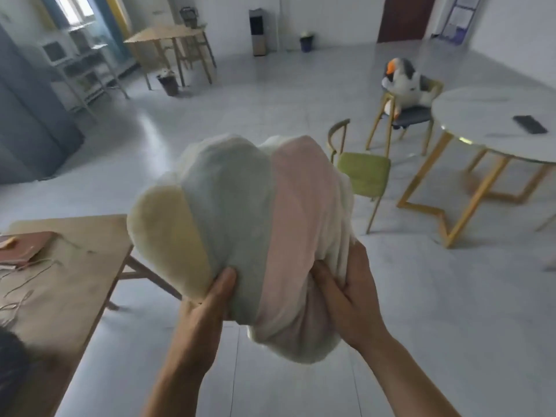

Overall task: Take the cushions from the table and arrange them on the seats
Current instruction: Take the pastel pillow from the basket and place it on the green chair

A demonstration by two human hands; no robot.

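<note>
A plush pastel-striped cushion point(240, 224) is up at centre, above the floor. Left of it stands the tan wooden counter point(75, 284); right and beyond it, a green-seated wooden chair point(362, 173), then a round white marble-topped counter point(493, 115) carrying a black phone point(530, 124).

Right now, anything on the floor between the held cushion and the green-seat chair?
Nothing visible: the head view shows only bare grey floor between the cushion, held by left hand and right hand, and the green-seat chair.

One cushion point(240, 224), two chairs point(364, 173) point(406, 115), three tables point(493, 121) point(75, 266) point(168, 33)
</note>
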